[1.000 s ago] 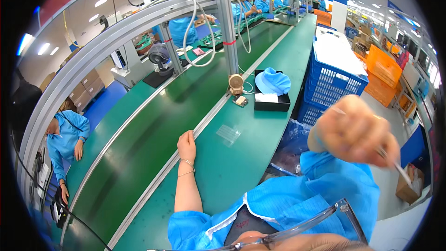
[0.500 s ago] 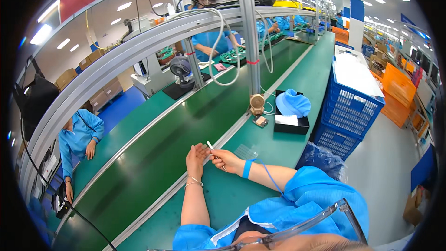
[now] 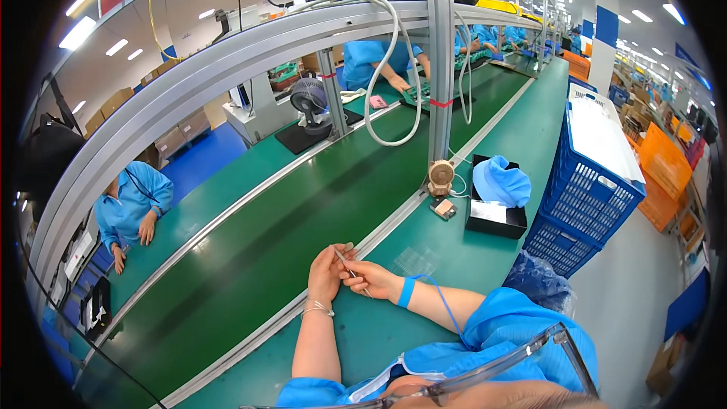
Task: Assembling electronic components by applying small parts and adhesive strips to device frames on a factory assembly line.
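My right hand [image 3: 367,279] is closed around a slim silvery tool [image 3: 340,257] that looks like tweezers. Its light end points up and left, while its thin dark end sticks out below the fingers. Close against that hand is my left hand [image 3: 327,269], palm turned inward and fingers loosely curved but apart. The tool's upper end reaches the left fingers; whether it touches them is too small to tell. A blue strap [image 3: 407,292] with a cord circles my right wrist, and bracelets [image 3: 318,307] hang on my left. Beyond the right hand lies a clear plastic sheet or tray [image 3: 416,260].
A green conveyor belt [image 3: 250,235] runs past the bench [image 3: 363,333]. A metal post [image 3: 439,68], a round tan device [image 3: 441,178] and a black box [image 3: 496,221] holding a blue cap [image 3: 501,182] stand ahead. Blue crates [image 3: 583,193] are stacked right. Co-workers sit across.
The view has shifted, moving the bench scene rightward. My left fingers have curled nearer the tool, which tilts more to the left. The co-worker at left has drawn a hand back from the black tray.
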A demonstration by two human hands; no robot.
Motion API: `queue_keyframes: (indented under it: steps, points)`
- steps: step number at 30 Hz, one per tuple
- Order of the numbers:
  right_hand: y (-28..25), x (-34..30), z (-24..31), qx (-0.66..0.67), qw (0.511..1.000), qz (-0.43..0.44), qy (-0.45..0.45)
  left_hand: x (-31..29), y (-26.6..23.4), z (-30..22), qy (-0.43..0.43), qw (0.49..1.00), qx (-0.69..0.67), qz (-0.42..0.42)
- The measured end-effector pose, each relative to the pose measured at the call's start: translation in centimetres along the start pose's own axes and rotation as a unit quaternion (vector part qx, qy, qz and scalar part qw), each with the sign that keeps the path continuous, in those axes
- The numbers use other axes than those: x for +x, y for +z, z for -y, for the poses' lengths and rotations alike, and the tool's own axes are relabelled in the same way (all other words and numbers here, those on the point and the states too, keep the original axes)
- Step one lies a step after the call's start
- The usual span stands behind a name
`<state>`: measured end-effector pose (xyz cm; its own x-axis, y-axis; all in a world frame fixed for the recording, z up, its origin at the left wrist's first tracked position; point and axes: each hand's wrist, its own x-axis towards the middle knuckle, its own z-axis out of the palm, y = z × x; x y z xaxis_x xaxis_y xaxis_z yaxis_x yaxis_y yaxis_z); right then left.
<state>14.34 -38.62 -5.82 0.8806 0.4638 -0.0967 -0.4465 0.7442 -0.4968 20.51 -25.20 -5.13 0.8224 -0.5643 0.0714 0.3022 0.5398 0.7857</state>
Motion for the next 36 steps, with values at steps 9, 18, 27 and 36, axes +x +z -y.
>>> queue_keyframes:
  steps: [9, 18, 27, 36]
  points:
    - [0.2, 0.0, -0.1, -0.036, 0.999, 0.01, -0.005, -0.1, -0.2, 0.1, -0.006, 1.0, -0.005, -0.015]
    - [0.3, -0.1, -0.4, -0.06, 0.998, -0.007, -0.017, -0.2, -0.1, 0.0, -0.006, 1.0, 0.016, -0.026]
    - [0.7, 0.0, -1.0, -0.055, 0.998, -0.03, -0.028, -0.4, -0.4, 0.2, -0.011, 0.999, 0.048, -0.008]
    - [1.3, -0.1, -0.3, -0.039, 0.998, -0.04, -0.019, 0.0, -0.3, -0.1, -0.008, 0.999, 0.037, -0.019]
